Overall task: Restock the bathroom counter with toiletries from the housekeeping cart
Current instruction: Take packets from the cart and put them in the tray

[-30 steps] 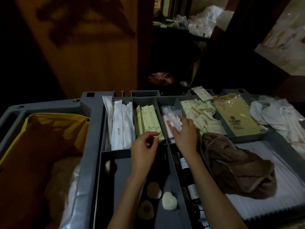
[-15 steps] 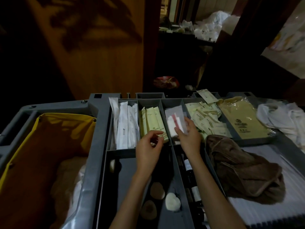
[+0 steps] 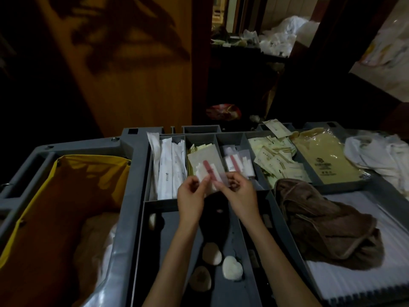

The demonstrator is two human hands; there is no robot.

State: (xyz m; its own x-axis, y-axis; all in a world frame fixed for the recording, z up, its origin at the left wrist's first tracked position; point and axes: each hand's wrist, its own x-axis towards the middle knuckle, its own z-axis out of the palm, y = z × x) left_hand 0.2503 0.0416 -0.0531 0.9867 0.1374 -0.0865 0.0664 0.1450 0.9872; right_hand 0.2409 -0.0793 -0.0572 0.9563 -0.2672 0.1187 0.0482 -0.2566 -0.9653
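Two hands met at centre frame over the housekeeping cart [image 3: 132,165]. Far left sat a yellow bag [image 3: 66,185]; next right, long white packets [image 3: 170,169]. The left hand [image 3: 191,196] pinched the lower left edge of a translucent sachet [image 3: 212,171], fingers curled. The right hand [image 3: 240,196] pinched the opposite edge likewise. The sachet was held above the compartments, just left of the matching sachets [image 3: 236,160]. Judged step: gathering stock. The next move likely calls for consolidating the sachet into one hand.
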